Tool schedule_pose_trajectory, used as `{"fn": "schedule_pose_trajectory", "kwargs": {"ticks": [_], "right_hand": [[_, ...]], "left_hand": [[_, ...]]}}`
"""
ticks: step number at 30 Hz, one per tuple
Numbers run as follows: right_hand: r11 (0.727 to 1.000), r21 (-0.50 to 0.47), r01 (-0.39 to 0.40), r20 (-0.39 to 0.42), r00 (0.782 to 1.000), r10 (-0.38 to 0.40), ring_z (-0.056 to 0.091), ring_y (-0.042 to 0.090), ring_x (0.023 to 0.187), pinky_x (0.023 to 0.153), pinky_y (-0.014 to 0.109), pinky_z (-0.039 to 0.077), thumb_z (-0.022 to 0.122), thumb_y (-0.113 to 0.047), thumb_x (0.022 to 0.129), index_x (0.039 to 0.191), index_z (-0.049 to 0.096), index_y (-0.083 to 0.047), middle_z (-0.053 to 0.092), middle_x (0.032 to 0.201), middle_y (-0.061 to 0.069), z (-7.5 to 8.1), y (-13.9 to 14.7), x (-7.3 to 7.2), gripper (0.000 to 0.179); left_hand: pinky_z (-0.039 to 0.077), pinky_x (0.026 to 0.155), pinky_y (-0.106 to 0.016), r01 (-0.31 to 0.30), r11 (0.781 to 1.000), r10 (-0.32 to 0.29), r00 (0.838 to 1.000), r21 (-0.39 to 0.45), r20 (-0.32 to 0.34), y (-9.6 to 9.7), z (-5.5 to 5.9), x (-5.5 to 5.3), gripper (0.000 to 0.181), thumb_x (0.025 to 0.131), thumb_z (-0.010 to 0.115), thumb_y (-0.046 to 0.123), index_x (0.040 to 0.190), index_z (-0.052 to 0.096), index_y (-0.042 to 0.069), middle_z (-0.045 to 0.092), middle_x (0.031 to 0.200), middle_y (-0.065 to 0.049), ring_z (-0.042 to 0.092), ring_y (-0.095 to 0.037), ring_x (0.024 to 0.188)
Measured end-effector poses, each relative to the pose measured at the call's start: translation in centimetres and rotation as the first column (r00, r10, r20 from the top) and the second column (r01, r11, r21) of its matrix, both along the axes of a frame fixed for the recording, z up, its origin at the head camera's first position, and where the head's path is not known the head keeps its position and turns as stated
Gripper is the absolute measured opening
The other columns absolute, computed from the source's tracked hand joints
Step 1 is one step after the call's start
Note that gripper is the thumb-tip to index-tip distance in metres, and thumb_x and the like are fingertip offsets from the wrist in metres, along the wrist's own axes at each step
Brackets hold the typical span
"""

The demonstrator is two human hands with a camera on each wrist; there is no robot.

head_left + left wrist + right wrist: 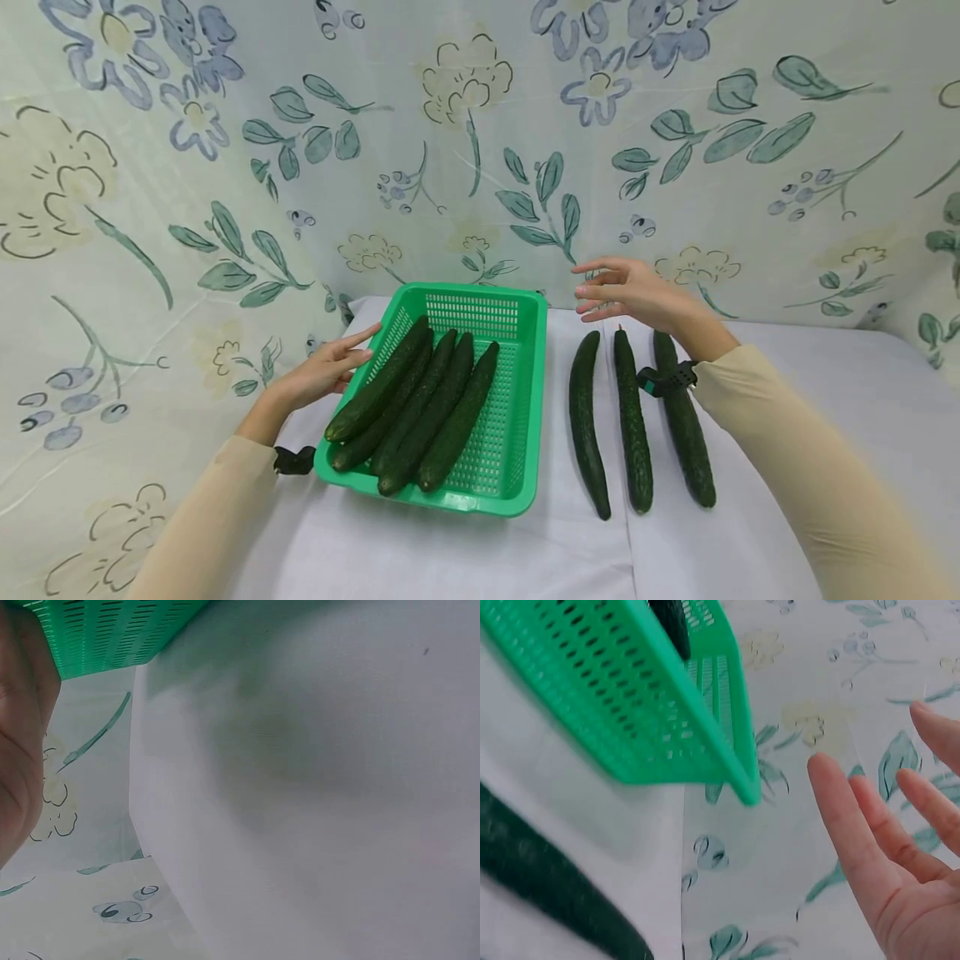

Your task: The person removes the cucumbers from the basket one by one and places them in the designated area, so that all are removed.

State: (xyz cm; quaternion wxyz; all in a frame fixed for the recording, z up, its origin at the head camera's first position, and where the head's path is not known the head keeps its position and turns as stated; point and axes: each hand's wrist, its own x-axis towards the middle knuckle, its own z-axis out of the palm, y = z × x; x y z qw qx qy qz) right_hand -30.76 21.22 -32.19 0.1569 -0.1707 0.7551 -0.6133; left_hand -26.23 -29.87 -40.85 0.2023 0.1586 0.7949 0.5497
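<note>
A green plastic basket (528, 400) with perforated walls holds several dark green cucumbers (457, 421), lying side by side toward its left. My left hand (322, 371) is at the basket's left side, its extended fingers right at the rim. The left wrist view catches only part of that hand (19, 727) below the basket's wall (112, 634). My right hand (626, 292) is raised beyond the basket's far right corner, fingers spread and holding nothing. Three more cucumbers, a left one (583, 408), a middle one (633, 425) and a right one (690, 442), lie right of the basket.
White cloth (450, 554) covers the table. Behind it and to the left hangs a floral fabric (420, 217), close to the table's far edge. My right forearm (802, 450) reaches over the table's right side, and its wrist strap (667, 379) overlaps the right cucumber in the head view.
</note>
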Motion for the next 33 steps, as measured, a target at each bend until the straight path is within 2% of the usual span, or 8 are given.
{"fn": "schedule_pose_trajectory", "kwargs": {"ticks": [4,7,13,19,27,30,33], "right_hand": [[0.998,-0.048,-0.03,0.046,0.998,0.032,0.064,0.043,0.105,0.087,0.05,0.053,0.064,-0.008,0.099,0.147,0.042,0.004,0.055,0.126,0.026,0.5,-2.6,-0.3,0.055],[0.996,-0.075,-0.053,0.078,0.995,0.059,0.063,0.046,0.106,0.089,0.052,0.052,0.062,-0.008,0.1,0.146,0.042,0.004,0.05,0.132,0.031,0.6,-4.6,-0.5,0.053],[0.989,-0.129,-0.072,0.129,0.988,0.089,0.068,0.04,0.097,0.09,0.055,0.05,0.06,-0.006,0.1,0.146,0.043,0.003,0.043,0.138,0.036,0.7,-8.8,-0.6,0.049],[0.982,-0.176,-0.067,0.176,0.979,0.098,0.061,0.05,0.106,0.09,0.055,0.05,0.062,-0.007,0.099,0.143,0.048,0.0,0.045,0.136,0.037,0.3,-12.6,-0.6,0.047],[0.984,-0.17,-0.059,0.239,0.966,0.1,0.07,0.038,0.091,0.087,0.052,0.053,0.063,-0.009,0.1,0.146,0.046,-0.001,0.051,0.13,0.034,-0.3,-16.7,-0.2,0.05],[0.986,-0.163,-0.045,0.27,0.959,0.089,0.069,0.04,0.093,0.088,0.051,0.052,0.064,-0.011,0.099,0.148,0.045,-0.002,0.054,0.127,0.03,-0.7,-17.9,0.1,0.053],[0.987,-0.161,-0.028,0.298,0.952,0.075,0.064,0.047,0.104,0.087,0.051,0.053,0.065,-0.012,0.099,0.147,0.046,-0.003,0.056,0.125,0.027,-1.1,-19.0,0.3,0.053]], "left_hand": [[0.034,0.051,-0.03,-0.005,1.0,0.005,1.0,0.002,0.007,0.0,0.0,0.1,0.057,0.108,0.046,0.029,0.16,0.023,0.031,0.026,0.06,0.001,0.023,-0.015,0.049],[0.036,0.051,-0.028,-0.006,1.0,0.006,1.0,0.003,0.009,0.0,0.0,0.2,0.057,0.108,0.046,0.028,0.16,0.023,0.03,0.028,0.062,0.0,0.025,-0.015,0.05],[0.036,0.052,-0.033,-0.01,1.0,0.01,1.0,0.001,0.007,-0.1,0.0,0.2,0.057,0.108,0.047,0.029,0.16,0.023,0.03,0.031,0.065,-0.001,0.026,-0.014,0.05],[0.035,0.052,-0.035,-0.008,1.0,0.008,1.0,-0.005,-0.014,-0.1,0.0,0.1,0.057,0.109,0.046,0.028,0.16,0.024,0.029,0.028,0.063,0.0,0.025,-0.015,0.05],[0.036,0.051,-0.033,0.005,1.0,-0.005,1.0,-0.003,-0.015,-0.2,-0.2,-0.1,0.056,0.109,0.045,0.027,0.161,0.023,0.029,0.029,0.062,-0.001,0.026,-0.016,0.049],[0.036,0.052,-0.033,0.004,1.0,-0.004,1.0,0.006,-0.008,-0.2,-0.2,-0.1,0.056,0.109,0.045,0.027,0.16,0.023,0.03,0.03,0.062,-0.001,0.026,-0.016,0.049],[0.037,0.051,-0.029,0.002,1.0,-0.002,1.0,0.012,-0.008,-0.1,-0.1,-0.1,0.056,0.109,0.046,0.027,0.16,0.023,0.03,0.029,0.062,0.0,0.025,-0.016,0.049]]}}
